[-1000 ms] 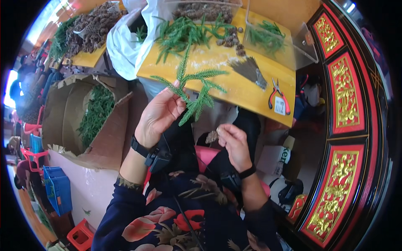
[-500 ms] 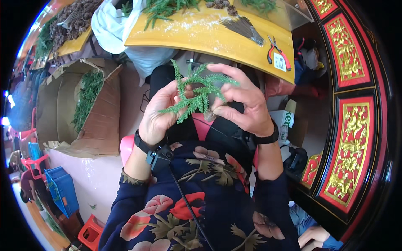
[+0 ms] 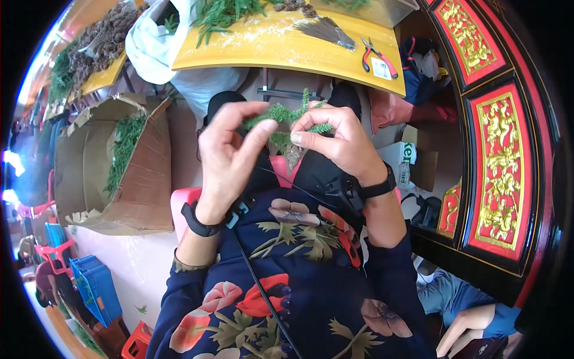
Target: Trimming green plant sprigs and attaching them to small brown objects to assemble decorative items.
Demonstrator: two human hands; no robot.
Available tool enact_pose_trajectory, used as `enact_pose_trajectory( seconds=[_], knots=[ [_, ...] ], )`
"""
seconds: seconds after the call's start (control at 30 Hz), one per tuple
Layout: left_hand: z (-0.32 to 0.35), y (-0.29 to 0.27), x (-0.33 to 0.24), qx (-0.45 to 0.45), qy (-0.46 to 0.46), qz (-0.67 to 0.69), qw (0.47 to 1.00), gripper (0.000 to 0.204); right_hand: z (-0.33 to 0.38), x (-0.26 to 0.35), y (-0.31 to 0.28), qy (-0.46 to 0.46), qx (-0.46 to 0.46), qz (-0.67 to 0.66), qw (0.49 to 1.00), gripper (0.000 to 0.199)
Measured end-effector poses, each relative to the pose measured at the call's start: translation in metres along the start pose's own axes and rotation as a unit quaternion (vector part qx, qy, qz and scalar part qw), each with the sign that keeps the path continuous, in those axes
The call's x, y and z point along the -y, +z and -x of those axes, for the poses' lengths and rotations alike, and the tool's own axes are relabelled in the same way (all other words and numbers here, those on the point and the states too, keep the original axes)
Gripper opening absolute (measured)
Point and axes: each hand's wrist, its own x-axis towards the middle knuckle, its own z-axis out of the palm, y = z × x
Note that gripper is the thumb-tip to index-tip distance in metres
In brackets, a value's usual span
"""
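Above my lap is a green artificial pine sprig (image 3: 278, 113) with several needled branchlets. At its lower end hangs a small brownish piece that looks like a pine cone (image 3: 293, 158). My right hand (image 3: 344, 137) pinches the sprig between thumb and fingertips, partly covering it. On the other side, my left hand (image 3: 230, 146) has thumb and forefinger spread apart around a branchlet's tip, slightly blurred. Whether those fingers touch the needles is hard to see.
Ahead stands a yellow table (image 3: 257, 51) holding greenery, dark thin stems (image 3: 326, 31) and red-handled pliers (image 3: 378, 58). At left is a cardboard box (image 3: 143, 179) with green sprigs inside. A carved red-and-gold panel (image 3: 499, 173) borders the right; a person's arm (image 3: 466, 326) shows lower right.
My left hand has loosened from the sprig and its fingers have spread. The right hand has closed in a pinch on the sprig, which has turned, its cone end now hanging downward.
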Motion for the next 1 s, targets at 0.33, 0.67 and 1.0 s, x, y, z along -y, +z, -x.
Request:
enact_pose_trajectory(
  seconds=[0.33,0.67,1.0],
  knots=[
    [0.000,0.001,0.007,0.109,-0.192,0.226,0.949,0.015,0.006,0.006,0.000,0.060,0.028,-0.055,0.996,0.011],
    [-0.002,0.012,0.015,0.026,-0.190,0.332,0.924,0.012,0.005,0.001,0.027,-0.005,-0.165,0.151,0.975,0.009],
    [-0.002,0.012,0.010,0.036,-0.226,0.330,0.916,0.013,0.004,0.005,0.040,-0.019,-0.234,0.192,0.953,0.008]
  ],
)
